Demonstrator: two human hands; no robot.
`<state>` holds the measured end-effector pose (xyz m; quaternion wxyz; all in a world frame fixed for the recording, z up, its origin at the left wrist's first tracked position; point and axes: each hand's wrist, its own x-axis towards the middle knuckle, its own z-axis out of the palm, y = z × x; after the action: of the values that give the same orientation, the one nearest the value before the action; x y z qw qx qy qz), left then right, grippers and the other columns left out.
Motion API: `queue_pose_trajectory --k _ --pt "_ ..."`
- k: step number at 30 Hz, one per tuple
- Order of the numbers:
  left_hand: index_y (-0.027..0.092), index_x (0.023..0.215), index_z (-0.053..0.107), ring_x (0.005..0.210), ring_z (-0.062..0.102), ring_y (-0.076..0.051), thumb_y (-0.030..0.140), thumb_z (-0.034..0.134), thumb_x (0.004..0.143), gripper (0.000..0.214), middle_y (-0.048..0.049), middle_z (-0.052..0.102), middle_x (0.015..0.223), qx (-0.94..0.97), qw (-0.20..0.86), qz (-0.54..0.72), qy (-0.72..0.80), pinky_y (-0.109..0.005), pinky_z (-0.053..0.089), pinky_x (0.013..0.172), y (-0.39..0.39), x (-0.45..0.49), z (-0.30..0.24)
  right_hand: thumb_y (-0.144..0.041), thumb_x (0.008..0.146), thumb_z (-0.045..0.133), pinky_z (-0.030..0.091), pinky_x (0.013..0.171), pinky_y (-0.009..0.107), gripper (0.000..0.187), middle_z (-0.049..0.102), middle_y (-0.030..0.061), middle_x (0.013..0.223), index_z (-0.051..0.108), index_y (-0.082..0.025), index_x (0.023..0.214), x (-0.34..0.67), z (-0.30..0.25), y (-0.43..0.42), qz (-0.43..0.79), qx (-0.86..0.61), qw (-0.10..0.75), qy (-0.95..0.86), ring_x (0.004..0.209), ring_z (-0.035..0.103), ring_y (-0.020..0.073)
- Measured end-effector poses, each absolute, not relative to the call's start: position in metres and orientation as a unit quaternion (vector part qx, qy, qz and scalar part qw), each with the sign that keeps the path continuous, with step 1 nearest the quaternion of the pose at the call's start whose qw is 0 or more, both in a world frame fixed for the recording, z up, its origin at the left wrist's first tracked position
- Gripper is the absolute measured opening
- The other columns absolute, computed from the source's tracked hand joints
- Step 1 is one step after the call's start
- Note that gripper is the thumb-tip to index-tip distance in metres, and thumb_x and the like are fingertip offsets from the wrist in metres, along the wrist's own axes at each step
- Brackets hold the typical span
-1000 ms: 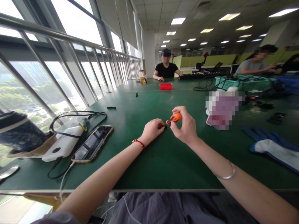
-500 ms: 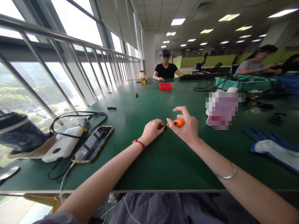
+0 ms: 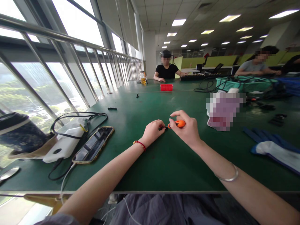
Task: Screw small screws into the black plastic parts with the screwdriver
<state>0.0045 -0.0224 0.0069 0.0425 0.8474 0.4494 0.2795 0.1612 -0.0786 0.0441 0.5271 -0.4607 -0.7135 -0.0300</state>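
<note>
Right hand (image 3: pixel 188 128) is sitting slightly lower and further to the right than a second ago, and the orange-handled screwdriver (image 3: pixel 180 123) — at least that's what it's looking like — is lying flatter, its front end now pointing more squarely at the left hand (image 3: pixel 153 129). Left hand is staying basically where it was.

As for grip: the left is pinching a small black part (image 3: pixel 166 127) just above the table (image 3: pixel 145 176) or against it, can't tell which. The right is clasping the orange handle, with the index finger arching clear of it. So the part is sitting between the two hands, around the middle of the table, and the tool's tip is meeting it or just about — the fingers are hiding the actual contact.

Progress-wise, I'm guessing this is mid-job: the part is being held, the tool is lining up with it, and nothing is showing as finished on that piece yet. Further off, a black strip (image 3: pixel 112 108) and another black piece (image 3: pixel 137 96) are lying loose on the table. Whether those are already done or waiting their turn, the view isn't telling. A red tray (image 3: pixel 166 87) is standing beyond them, but its contents aren't showing clearly from this angle.
</note>
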Motion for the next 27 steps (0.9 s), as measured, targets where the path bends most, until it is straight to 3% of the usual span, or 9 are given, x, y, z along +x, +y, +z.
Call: queue_pose_trajectory --k 3,5,10,12,16,18,22,24,27 --pt "0.019 0.075 0.059 0.073 0.058 -0.016 0.022 0.056 0.077 0.005 -0.0018 0.064 0.08 0.846 0.044 0.274 0.455 -0.024 0.042 0.063 -0.0228 0.0047 0.0075 -0.033 0.072 0.055 0.043 0.059 0.026 0.032 0.06 0.001 0.077 0.049 -0.023 0.103 0.1616 0.0434 -0.0784 -0.064 -0.433 0.549 -0.712 0.063 0.055 0.0154" --pt "0.019 0.076 0.059 0.073 0.058 -0.016 0.022 0.056 0.077 0.005 -0.0018 0.064 0.081 0.845 0.049 0.275 0.456 -0.024 0.042 0.063 -0.0232 0.0051 0.0081 -0.035 0.07 0.057 0.042 0.056 0.027 0.04 0.06 0.0009 0.077 0.047 -0.022 0.106 0.1618 0.0434 -0.0784 -0.076 -0.451 0.546 -0.702 0.062 0.055 0.016" --pt "0.018 0.077 0.059 0.071 0.057 -0.016 0.023 0.054 0.079 0.008 -0.0022 0.063 0.079 0.845 0.051 0.282 0.453 -0.025 0.041 0.062 -0.0236 0.0055 0.0088 -0.034 0.076 0.054 0.035 0.05 0.025 0.013 0.044 -0.007 0.046 0.052 -0.023 0.083 0.1617 0.0431 -0.0786 -0.049 -0.479 0.515 -0.709 0.043 0.045 0.0124" --pt "0.018 0.076 0.059 0.071 0.057 -0.016 0.023 0.054 0.078 0.007 -0.0021 0.063 0.078 0.844 0.047 0.276 0.457 -0.025 0.041 0.063 -0.0234 0.0054 0.0087 -0.031 0.076 0.053 0.039 0.054 0.025 0.014 0.05 -0.0049 0.054 0.052 -0.022 0.086 0.1621 0.0424 -0.0777 -0.05 -0.447 0.53 -0.718 0.05 0.049 0.0131" --pt "0.018 0.075 0.058 0.072 0.057 -0.015 0.023 0.055 0.077 0.006 -0.0016 0.063 0.08 0.84 0.04 0.272 0.468 -0.024 0.041 0.063 -0.0235 0.0052 0.0081 -0.03 0.07 0.054 0.044 0.065 0.028 0.037 0.059 0.0043 0.084 0.047 -0.019 0.105 0.1636 0.0417 -0.076 -0.092 -0.398 0.561 -0.72 0.073 0.056 0.0175" --pt "0.018 0.076 0.059 0.073 0.057 -0.016 0.022 0.056 0.077 0.005 -0.0016 0.063 0.081 0.838 0.036 0.274 0.47 -0.024 0.042 0.064 -0.0236 0.0051 0.0077 -0.033 0.07 0.055 0.042 0.059 0.027 0.04 0.057 0.0008 0.074 0.047 -0.019 0.106 0.1639 0.042 -0.0767 -0.096 -0.429 0.547 -0.713 0.064 0.055 0.0163" --pt "0.018 0.078 0.06 0.074 0.058 -0.016 0.023 0.055 0.079 0.006 -0.0019 0.064 0.083 0.839 0.034 0.275 0.469 -0.024 0.042 0.064 -0.0236 0.0049 0.0076 -0.035 0.076 0.054 0.035 0.05 0.024 0.02 0.044 -0.0078 0.047 0.053 -0.021 0.089 0.1634 0.0424 -0.0788 -0.065 -0.475 0.511 -0.713 0.042 0.043 0.0117" --pt "0.018 0.077 0.059 0.074 0.058 -0.016 0.024 0.055 0.079 0.007 -0.0022 0.064 0.082 0.838 0.029 0.274 0.471 -0.024 0.042 0.064 -0.0238 0.0048 0.0081 -0.034 0.077 0.053 0.038 0.054 0.025 0.017 0.047 -0.0065 0.05 0.054 -0.021 0.088 0.1631 0.0418 -0.0782 -0.067 -0.455 0.523 -0.718 0.046 0.045 0.0121" --pt "0.018 0.076 0.058 0.075 0.058 -0.016 0.022 0.056 0.078 0.006 -0.0023 0.064 0.082 0.836 0.026 0.27 0.477 -0.024 0.042 0.064 -0.0243 0.0049 0.0091 -0.03 0.074 0.055 0.043 0.066 0.028 0.031 0.058 0.0 0.072 0.051 -0.019 0.102 0.163 0.0404 -0.0759 -0.102 -0.41 0.55 -0.72 0.063 0.054 0.015"
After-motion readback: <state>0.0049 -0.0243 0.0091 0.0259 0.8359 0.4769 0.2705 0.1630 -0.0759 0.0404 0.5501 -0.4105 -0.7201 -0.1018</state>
